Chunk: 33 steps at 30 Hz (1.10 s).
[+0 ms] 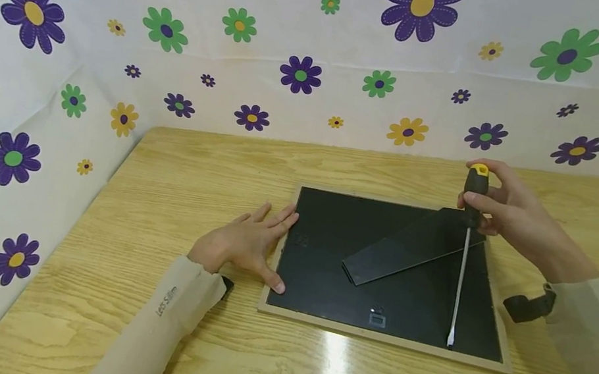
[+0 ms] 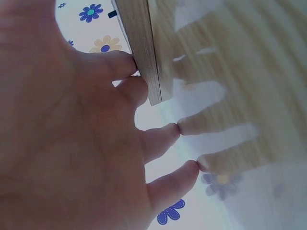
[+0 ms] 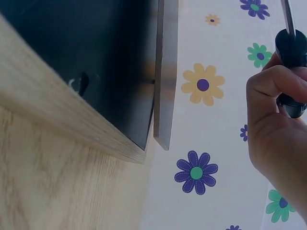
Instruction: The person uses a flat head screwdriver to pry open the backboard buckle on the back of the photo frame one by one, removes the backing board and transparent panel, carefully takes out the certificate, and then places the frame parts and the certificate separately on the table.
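A picture frame (image 1: 381, 337) with a light wooden rim lies back-up on the table, its black backing board (image 1: 314, 276) showing. From the upper right, a black easel stand (image 1: 395, 257) slants across the board. My right hand (image 1: 516, 218) grips the black-and-yellow handle of a flathead screwdriver (image 1: 460, 279). Its shaft points down, the tip right at the board near the lower right rim. In the right wrist view, the stand (image 3: 166, 72) tilts up from the board. My left hand (image 1: 248, 241) rests against the frame's left side, fingers spread, with thumb and fingertips on the rim.
The frame lies on a glossy wood-grain table (image 1: 184, 193). Behind and to the left hangs a white flower-print cloth (image 1: 258, 79). A small metal hanger (image 1: 377, 319) sits on the board near the front rim. A dark strap (image 1: 527, 307) hangs at the right wrist.
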Each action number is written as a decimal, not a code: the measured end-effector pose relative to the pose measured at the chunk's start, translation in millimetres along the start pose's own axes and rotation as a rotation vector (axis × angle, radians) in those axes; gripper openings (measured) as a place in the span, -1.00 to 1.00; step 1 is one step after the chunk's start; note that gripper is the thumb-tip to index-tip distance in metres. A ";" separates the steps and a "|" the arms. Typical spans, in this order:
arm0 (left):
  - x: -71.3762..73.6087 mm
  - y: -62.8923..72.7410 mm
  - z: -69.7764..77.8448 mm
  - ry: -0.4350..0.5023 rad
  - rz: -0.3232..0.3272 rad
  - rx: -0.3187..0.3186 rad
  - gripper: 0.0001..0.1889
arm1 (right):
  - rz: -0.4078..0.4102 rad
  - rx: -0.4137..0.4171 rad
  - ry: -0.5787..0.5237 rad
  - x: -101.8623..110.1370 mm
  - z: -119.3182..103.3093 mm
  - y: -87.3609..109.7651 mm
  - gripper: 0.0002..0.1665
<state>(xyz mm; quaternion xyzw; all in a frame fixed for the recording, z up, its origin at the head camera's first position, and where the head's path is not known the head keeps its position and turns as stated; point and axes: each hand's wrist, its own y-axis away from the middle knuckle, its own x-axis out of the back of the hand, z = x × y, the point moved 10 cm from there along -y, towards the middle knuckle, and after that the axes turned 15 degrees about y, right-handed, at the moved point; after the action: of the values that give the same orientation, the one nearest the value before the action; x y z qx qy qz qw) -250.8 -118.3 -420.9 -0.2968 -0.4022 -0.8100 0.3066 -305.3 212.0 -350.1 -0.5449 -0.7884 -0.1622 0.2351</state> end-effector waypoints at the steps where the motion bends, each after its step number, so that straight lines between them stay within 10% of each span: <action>1: 0.1 0.0 0.3 0.002 0.000 0.004 0.38 | 0.002 -0.004 0.006 0.3 0.2 0.6 -0.46; 11: -0.2 5.0 9.6 -0.055 -0.013 0.028 0.32 | 0.026 -0.073 0.063 3.1 6.7 3.1 -0.47; 22: -44.2 5.2 120.8 -0.461 0.037 -0.212 0.04 | 0.016 -0.061 0.107 1.5 3.6 -3.1 -0.45; 33: -77.1 -14.2 160.0 -0.623 0.121 -0.222 -0.05 | -0.018 -0.010 0.037 -1.1 3.2 -5.3 -0.45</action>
<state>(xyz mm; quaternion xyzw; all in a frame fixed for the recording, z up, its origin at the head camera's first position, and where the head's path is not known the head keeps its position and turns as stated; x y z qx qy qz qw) -174.8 41.9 -403.6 -0.5850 -0.3674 -0.6996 0.1823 -310.6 211.0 -353.4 -0.5358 -0.7880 -0.1782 0.2453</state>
